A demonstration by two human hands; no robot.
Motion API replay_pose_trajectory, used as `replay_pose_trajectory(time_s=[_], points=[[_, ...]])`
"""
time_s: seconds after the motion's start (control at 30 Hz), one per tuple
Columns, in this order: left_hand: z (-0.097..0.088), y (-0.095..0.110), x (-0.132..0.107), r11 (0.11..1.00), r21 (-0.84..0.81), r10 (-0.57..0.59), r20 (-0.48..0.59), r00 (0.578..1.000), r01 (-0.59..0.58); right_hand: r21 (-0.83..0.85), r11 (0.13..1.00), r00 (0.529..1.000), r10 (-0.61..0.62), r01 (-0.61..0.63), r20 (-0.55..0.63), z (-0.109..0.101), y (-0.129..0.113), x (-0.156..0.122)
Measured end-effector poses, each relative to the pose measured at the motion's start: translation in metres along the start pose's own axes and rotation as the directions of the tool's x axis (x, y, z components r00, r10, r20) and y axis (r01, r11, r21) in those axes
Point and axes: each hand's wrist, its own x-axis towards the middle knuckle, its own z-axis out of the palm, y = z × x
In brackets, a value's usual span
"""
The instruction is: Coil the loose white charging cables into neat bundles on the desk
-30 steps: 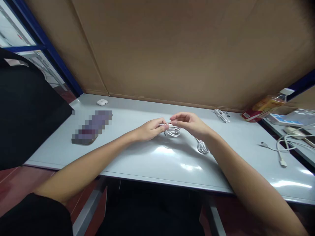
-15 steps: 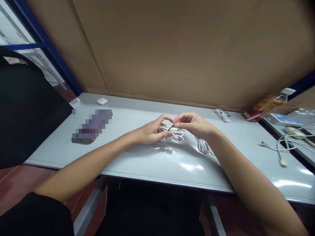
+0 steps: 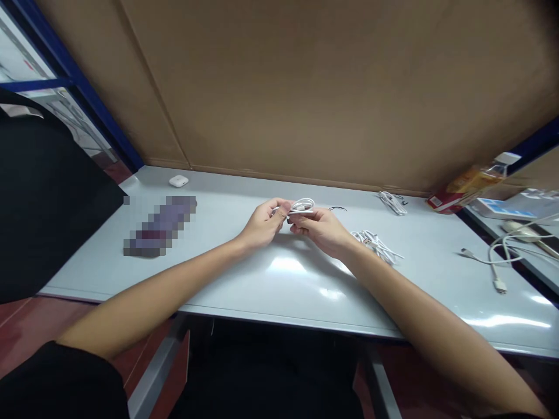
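Note:
Both my hands meet over the middle of the light grey table [image 3: 218, 279]. My left hand [image 3: 262, 223] is closed, pinching one end of a small coiled white cable [image 3: 302, 205]. My right hand [image 3: 321, 228] is closed too, gripping the same coil from the right side. The coil is held a little above the tabletop. A thin black tie [image 3: 338, 208] lies on the table just behind my right hand. To the right of my right wrist, a second bundled white cable [image 3: 374, 242] rests on the table.
A white earbud case [image 3: 179, 181] and a blurred dark object [image 3: 159, 226] lie at the left. A third coiled cable [image 3: 393, 202] sits by the cardboard wall. A loose white cable [image 3: 493, 262], a plastic bottle [image 3: 471, 183] and a box are at the right. A black shape stands at far left.
My hands lifted the coil and drew closer together, shifting slightly left. The black tie now lies free on the table, and the second bundle shows clear of my right wrist.

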Motion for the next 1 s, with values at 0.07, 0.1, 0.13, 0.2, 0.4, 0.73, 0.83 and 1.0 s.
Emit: replay_pose_trajectory(time_s=[0.07, 0.1, 0.13, 0.2, 0.4, 0.73, 0.83, 1.0], points=[[0.002, -0.003, 0.0, 1.0, 0.021, -0.003, -0.034, 0.999, 0.004, 0.057, 0.998, 1.0, 0.021, -0.02, -0.018, 0.002, 0.003, 0.001], [0.003, -0.003, -0.001, 1.0, 0.031, -0.003, -0.045, 0.999, 0.004, 0.079, 0.997, 0.999, 0.03, -0.028, -0.025, 0.003, 0.005, 0.002], [0.003, -0.003, -0.001, 0.999, 0.037, -0.002, -0.051, 0.999, 0.004, 0.082, 0.996, 0.999, 0.031, -0.029, -0.027, 0.003, 0.006, 0.002], [0.005, -0.001, -0.002, 1.0, 0.031, -0.003, -0.05, 0.999, 0.005, 0.036, 0.999, 1.0, 0.001, 0.0, -0.026, 0.001, 0.01, 0.003], [0.008, -0.002, -0.003, 0.999, -0.039, -0.024, -0.005, 1.0, 0.024, -0.074, 0.997, 0.998, -0.04, 0.037, -0.044, -0.002, 0.015, 0.005], [0.01, -0.008, -0.006, 0.999, 0.043, -0.016, -0.022, 1.0, 0.017, -0.125, 0.992, 0.999, -0.028, 0.022, -0.043, 0.003, 0.016, 0.004], [0.007, -0.009, -0.004, 0.99, 0.13, -0.05, -0.057, 0.997, 0.057, -0.163, 0.986, 0.999, -0.03, 0.022, -0.045, 0.005, 0.012, 0.003], [0.003, -0.005, -0.002, 0.974, 0.18, -0.121, -0.1, 0.988, 0.138, -0.272, 0.959, 0.996, -0.085, 0.078, -0.017, 0.007, 0.01, 0.0]])
